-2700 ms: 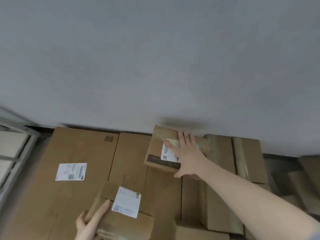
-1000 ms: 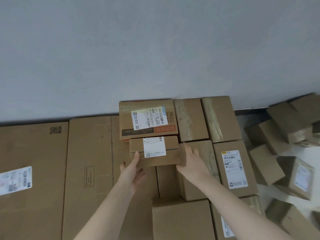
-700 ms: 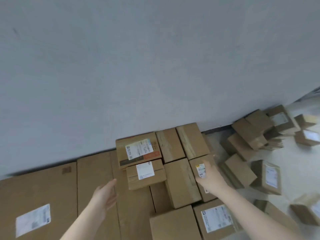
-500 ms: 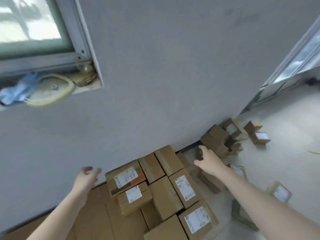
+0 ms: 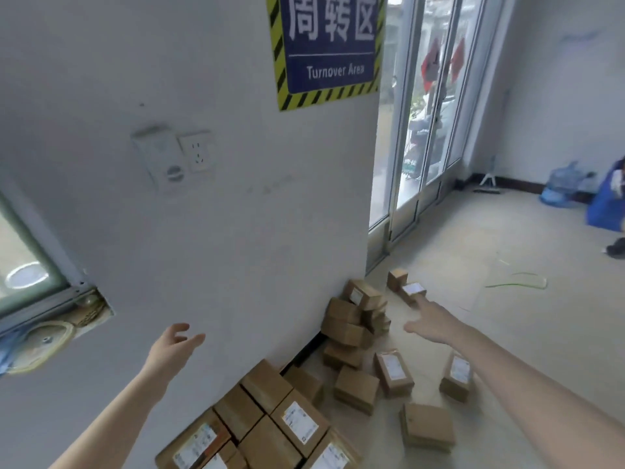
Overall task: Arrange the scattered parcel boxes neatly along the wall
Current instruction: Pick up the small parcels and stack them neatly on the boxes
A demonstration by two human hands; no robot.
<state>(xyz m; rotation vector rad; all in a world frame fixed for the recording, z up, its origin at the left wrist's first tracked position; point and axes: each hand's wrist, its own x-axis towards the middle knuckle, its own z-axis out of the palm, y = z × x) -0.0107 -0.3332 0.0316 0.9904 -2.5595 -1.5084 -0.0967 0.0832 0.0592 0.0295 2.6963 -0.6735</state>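
A tidy block of brown parcel boxes [image 5: 267, 424] lies against the grey wall [image 5: 220, 231] at the bottom of the view. Further along the wall a loose heap of small boxes [image 5: 355, 319] leans together. Several single boxes lie scattered on the floor, among them one with a white label [image 5: 393, 372], another labelled one [image 5: 457, 376] and a plain one [image 5: 426, 426]. My left hand [image 5: 174, 346] hovers in front of the wall, fingers relaxed, holding nothing. My right hand [image 5: 431, 321] reaches out above the scattered boxes, fingers spread and empty.
A blue "Turnover Area" sign [image 5: 329, 45] and a socket [image 5: 196, 152] are on the wall. Glass doors [image 5: 419, 130] stand past the wall's corner. A window sill [image 5: 50, 319] is at the left. A person in blue [image 5: 608, 204] is at the far right on the beige floor [image 5: 507, 316].
Both hands let go of the small labelled box, now set in the tidy block. The view swung up and right. My right hand moved out over the scattered boxes.
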